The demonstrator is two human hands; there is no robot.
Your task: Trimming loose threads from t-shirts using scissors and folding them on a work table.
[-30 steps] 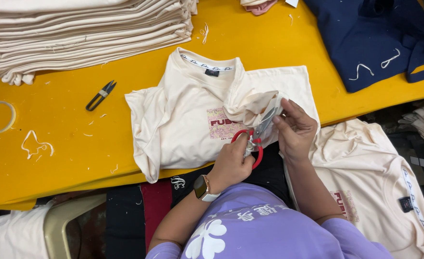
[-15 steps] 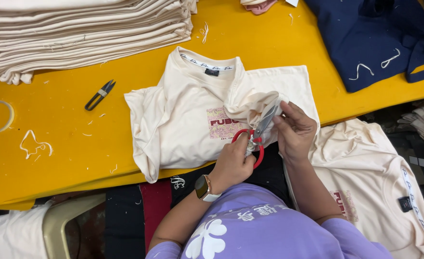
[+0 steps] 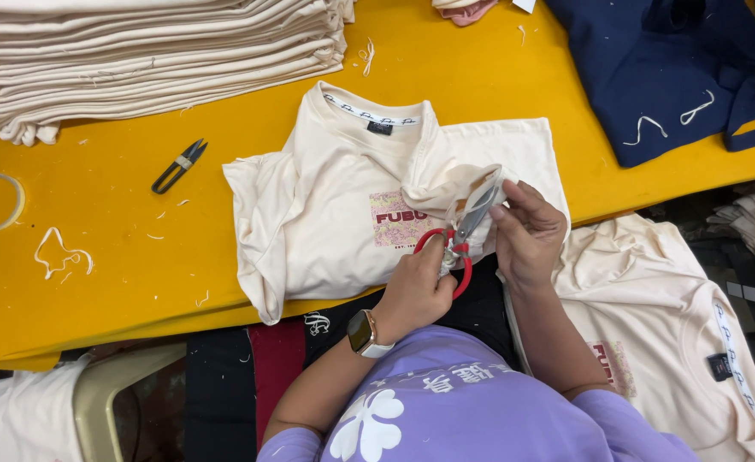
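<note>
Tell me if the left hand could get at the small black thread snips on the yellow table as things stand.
Probably yes, but not freely: the left hand is busy holding the red-handled scissors. The black thread snips lie in the open on the yellow table, off to that side, nothing covering them.
</note>
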